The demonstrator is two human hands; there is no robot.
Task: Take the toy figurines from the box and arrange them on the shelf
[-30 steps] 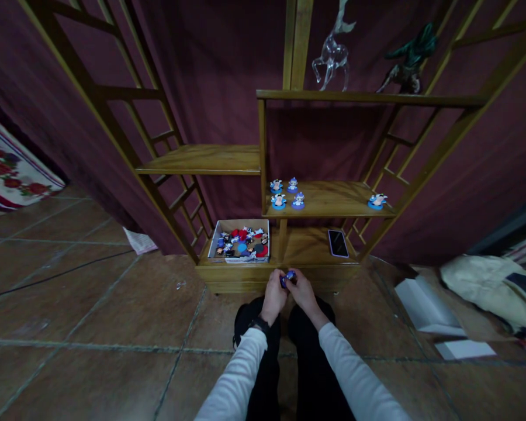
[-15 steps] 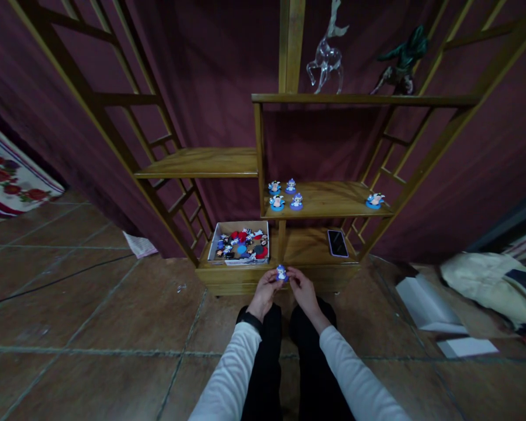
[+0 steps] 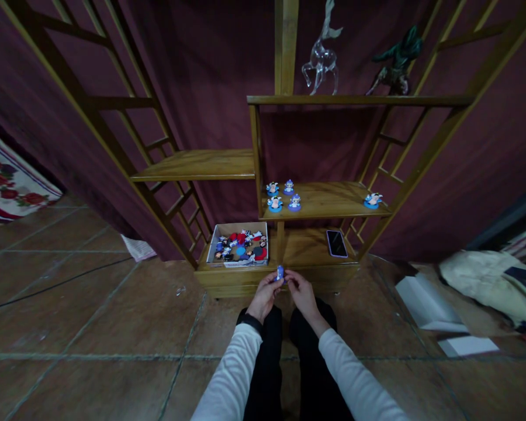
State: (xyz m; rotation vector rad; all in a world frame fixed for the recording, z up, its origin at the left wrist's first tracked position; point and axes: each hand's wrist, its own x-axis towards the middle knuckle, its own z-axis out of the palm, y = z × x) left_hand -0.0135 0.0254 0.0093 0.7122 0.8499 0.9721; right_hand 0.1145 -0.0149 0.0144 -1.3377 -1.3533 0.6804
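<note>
A small purple figurine (image 3: 280, 273) is held upright between my two hands, in front of the low base of the wooden shelf unit. My left hand (image 3: 265, 294) pinches it from the left, and the fingers of my right hand (image 3: 301, 290) close on its right side. Just beyond, a white cardboard box (image 3: 246, 264) of mixed figurines stands on the bottom shelf. On the middle shelf (image 3: 326, 202), several small figurines on round bases stand in a group at the left, among them a purple one (image 3: 294, 202). A single figurine (image 3: 372, 200) stands at the right end.
A phone (image 3: 336, 243) lies on the bottom shelf at right. Above stand a clear glass deer (image 3: 322, 61) and a dark green statue (image 3: 397, 61). On the floor at right are a white carton (image 3: 429, 304) and a pale bag (image 3: 486, 280); a cable (image 3: 56, 283) runs at left.
The figurine has been turned in my fingers: its pale front faced me before, and now mostly plain purple shows. Both hands stay in the same place. The view has shifted slightly.
</note>
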